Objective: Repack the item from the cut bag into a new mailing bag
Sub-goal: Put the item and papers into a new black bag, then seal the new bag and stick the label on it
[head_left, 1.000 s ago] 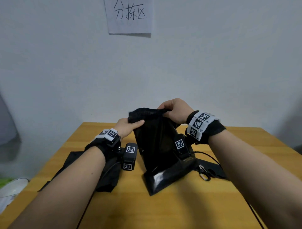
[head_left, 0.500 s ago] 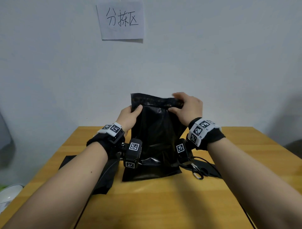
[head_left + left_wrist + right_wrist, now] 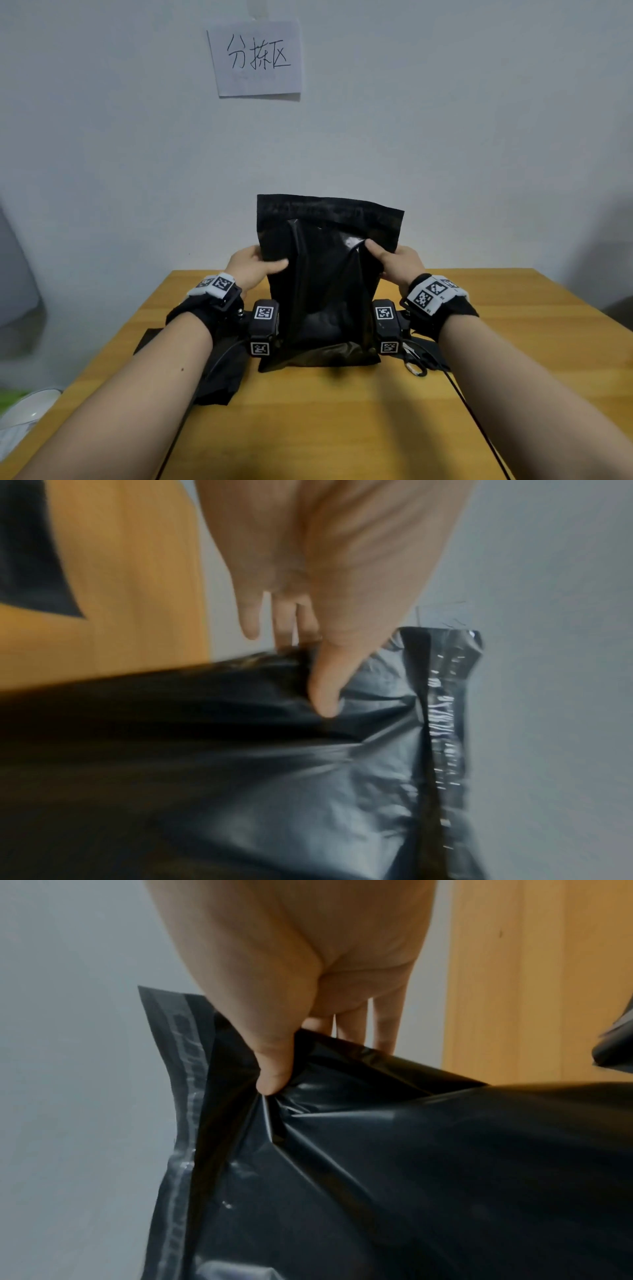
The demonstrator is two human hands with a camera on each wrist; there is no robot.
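The black mailing bag (image 3: 325,284) stands upright on the wooden table (image 3: 342,421), its base on the surface and its flap uppermost; the left hand (image 3: 250,267) pinches the bag's left edge, thumb in front; the right hand (image 3: 394,262) pinches the right edge likewise; another black bag (image 3: 222,373) lies flat behind the left forearm; scissors (image 3: 416,366) lie by the right wrist.
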